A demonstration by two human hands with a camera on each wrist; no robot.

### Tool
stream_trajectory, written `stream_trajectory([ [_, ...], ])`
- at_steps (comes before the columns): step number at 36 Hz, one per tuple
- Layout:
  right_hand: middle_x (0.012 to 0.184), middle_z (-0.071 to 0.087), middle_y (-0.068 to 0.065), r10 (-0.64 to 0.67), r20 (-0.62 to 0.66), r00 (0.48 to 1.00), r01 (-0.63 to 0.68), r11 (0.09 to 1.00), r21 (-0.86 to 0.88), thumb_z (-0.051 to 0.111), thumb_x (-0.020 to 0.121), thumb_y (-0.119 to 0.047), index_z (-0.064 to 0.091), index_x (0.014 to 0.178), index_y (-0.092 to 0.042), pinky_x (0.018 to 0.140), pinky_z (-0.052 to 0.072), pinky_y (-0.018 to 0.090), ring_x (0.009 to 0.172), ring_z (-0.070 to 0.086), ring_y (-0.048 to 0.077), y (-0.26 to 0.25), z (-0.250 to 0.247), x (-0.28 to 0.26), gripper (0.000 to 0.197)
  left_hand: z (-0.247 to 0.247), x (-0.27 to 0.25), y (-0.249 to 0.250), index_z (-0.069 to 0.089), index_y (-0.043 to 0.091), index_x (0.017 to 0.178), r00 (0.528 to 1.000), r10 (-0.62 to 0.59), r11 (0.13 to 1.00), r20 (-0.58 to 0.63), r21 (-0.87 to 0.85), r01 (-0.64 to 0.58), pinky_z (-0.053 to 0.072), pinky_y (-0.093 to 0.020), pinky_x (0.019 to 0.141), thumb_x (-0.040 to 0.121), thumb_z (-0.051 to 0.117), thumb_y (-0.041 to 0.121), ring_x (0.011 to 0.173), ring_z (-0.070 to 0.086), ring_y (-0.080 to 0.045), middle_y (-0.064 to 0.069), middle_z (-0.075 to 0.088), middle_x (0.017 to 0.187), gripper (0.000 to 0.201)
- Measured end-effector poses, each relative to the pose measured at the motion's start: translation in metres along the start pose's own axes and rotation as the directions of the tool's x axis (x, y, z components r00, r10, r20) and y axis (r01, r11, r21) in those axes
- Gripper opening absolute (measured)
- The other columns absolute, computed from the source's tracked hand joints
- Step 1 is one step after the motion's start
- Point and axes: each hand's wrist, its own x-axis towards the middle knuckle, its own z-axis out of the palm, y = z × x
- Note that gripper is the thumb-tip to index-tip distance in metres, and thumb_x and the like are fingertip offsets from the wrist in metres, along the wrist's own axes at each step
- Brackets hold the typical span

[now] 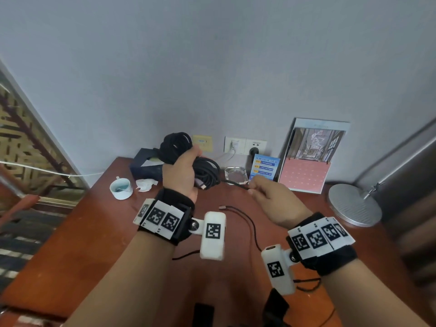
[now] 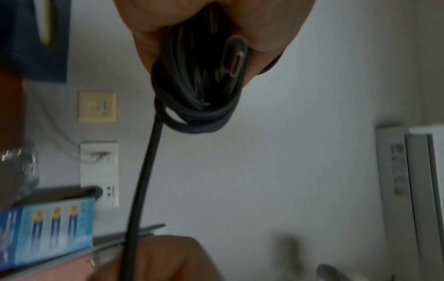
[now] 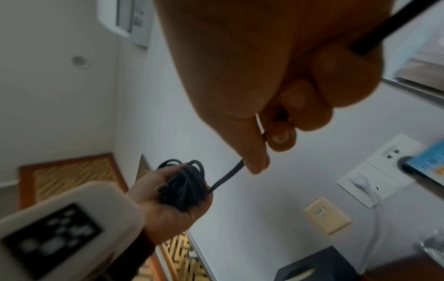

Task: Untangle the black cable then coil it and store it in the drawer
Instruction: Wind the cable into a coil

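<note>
The black cable [image 1: 175, 146] is wound into a bundle of several loops, raised above the red-brown desk [image 1: 99, 220]. My left hand [image 1: 182, 171] grips the bundle around its middle. The left wrist view shows the coil [image 2: 199, 98] in the curled fingers, with a connector plug [image 2: 234, 57] lying against it. One free strand [image 1: 233, 182] runs right from the coil to my right hand [image 1: 253, 188]. In the right wrist view that hand [image 3: 268, 152] pinches the strand [image 3: 228, 176] between thumb and forefinger. No drawer is in view.
On the desk stand a white cup [image 1: 120, 188], a dark tissue box [image 1: 145, 167], a glass ashtray [image 1: 236, 177], a blue card [image 1: 265, 169], a calendar [image 1: 313, 159] and a round lamp base [image 1: 354, 205]. A thin wire [image 1: 250, 223] lies mid-desk. Wall sockets [image 1: 245, 145] sit behind.
</note>
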Motion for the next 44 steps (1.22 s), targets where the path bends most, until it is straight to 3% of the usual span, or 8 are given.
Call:
stream_trajectory([
  [6, 0.089, 0.065, -0.003, -0.303, 0.131, 0.944, 0.324, 0.925, -0.197, 0.049, 0.089, -0.024, 0.061, 0.097, -0.021, 0.074, 0.049, 0.040, 0.084, 0.060, 0.018, -0.014, -0.003, -0.003, 0.015, -0.004, 0.009, -0.003, 0.064, 0.008, 0.112, 0.968, 0.249, 0.932, -0.027, 0.277, -0.232, 0.057, -0.031, 0.074, 0.076, 0.079, 0.024, 0.084, 0.069, -0.016, -0.001, 0.070, 0.094, 0.042],
  [11, 0.096, 0.062, -0.005, -0.444, 0.129, 0.886, 0.463, 0.841, -0.282, 0.052, 0.093, -0.022, 0.065, 0.107, -0.022, 0.067, 0.050, 0.034, 0.086, 0.061, 0.019, -0.023, -0.009, -0.004, 0.020, -0.003, -0.001, -0.009, 0.056, 0.019, 0.110, 0.895, 0.385, 0.728, 0.226, 0.522, -0.444, 0.040, 0.003, 0.065, 0.080, 0.077, 0.028, 0.081, 0.056, 0.005, 0.013, 0.060, 0.095, 0.037],
  [20, 0.079, 0.056, -0.012, -0.486, -0.084, 0.870, 0.454, 0.856, -0.247, 0.053, 0.081, -0.052, 0.058, 0.083, -0.027, 0.051, 0.033, 0.019, 0.068, 0.055, 0.011, -0.025, -0.006, -0.003, 0.025, 0.006, -0.022, -0.021, 0.053, 0.033, 0.084, 0.819, 0.114, 0.551, 0.563, 0.650, -0.523, 0.038, -0.006, 0.067, 0.086, 0.067, 0.045, 0.076, 0.054, 0.009, 0.015, 0.060, 0.084, 0.019],
  [27, 0.060, 0.037, -0.012, -0.135, -0.320, 0.938, 0.099, 0.987, -0.127, 0.071, 0.049, -0.067, 0.030, 0.065, -0.028, 0.047, 0.022, 0.026, 0.054, 0.034, 0.002, -0.019, -0.014, 0.001, 0.059, 0.005, -0.023, -0.029, 0.062, 0.026, 0.096, 0.715, -0.078, 0.611, 0.695, 0.600, -0.516, 0.048, -0.026, 0.083, 0.071, 0.057, 0.070, 0.089, 0.065, -0.018, -0.003, 0.069, 0.093, 0.051],
  [29, 0.061, 0.036, -0.013, -0.161, -0.272, 0.949, 0.129, 0.983, -0.134, 0.058, 0.053, -0.063, 0.032, 0.069, -0.025, 0.048, 0.021, 0.028, 0.054, 0.034, 0.007, -0.016, -0.016, 0.004, 0.049, 0.006, -0.025, -0.032, 0.062, 0.020, 0.095, 0.648, -0.147, 0.670, 0.747, 0.557, -0.491, 0.049, -0.029, 0.084, 0.065, 0.065, 0.065, 0.083, 0.062, -0.022, -0.012, 0.065, 0.091, 0.054],
  [36, 0.057, 0.038, -0.006, -0.148, -0.155, 0.977, 0.179, 0.962, 0.205, 0.087, 0.055, -0.021, 0.038, 0.067, -0.016, 0.051, 0.029, 0.029, 0.054, 0.031, 0.011, -0.016, -0.021, 0.008, 0.051, 0.001, -0.017, -0.041, 0.056, 0.011, 0.112, 0.591, -0.294, 0.670, 0.751, 0.603, -0.433, 0.050, -0.050, 0.097, 0.052, 0.093, 0.039, 0.099, 0.065, -0.022, -0.013, 0.064, 0.101, 0.076],
  [39, 0.060, 0.038, -0.004, -0.174, -0.155, 0.972, 0.212, 0.938, 0.276, 0.085, 0.060, -0.015, 0.043, 0.066, -0.019, 0.054, 0.032, 0.028, 0.057, 0.035, 0.011, -0.018, -0.021, 0.009, 0.043, 0.001, -0.017, -0.043, 0.053, 0.004, 0.108, 0.593, -0.291, 0.682, 0.751, 0.598, -0.422, 0.051, -0.051, 0.085, 0.052, 0.089, 0.027, 0.080, 0.057, -0.016, -0.006, 0.056, 0.086, 0.070],
  [44, 0.069, 0.040, 0.002, -0.188, -0.224, 0.956, 0.264, 0.882, 0.390, 0.079, 0.071, -0.010, 0.055, 0.074, -0.024, 0.063, 0.041, 0.030, 0.065, 0.044, 0.019, -0.017, -0.019, 0.013, 0.028, 0.000, -0.019, -0.046, 0.063, 0.025, 0.100, 0.667, -0.206, 0.657, 0.716, 0.606, -0.448, 0.049, -0.043, 0.093, 0.062, 0.077, 0.039, 0.094, 0.064, -0.014, 0.006, 0.066, 0.093, 0.043],
])
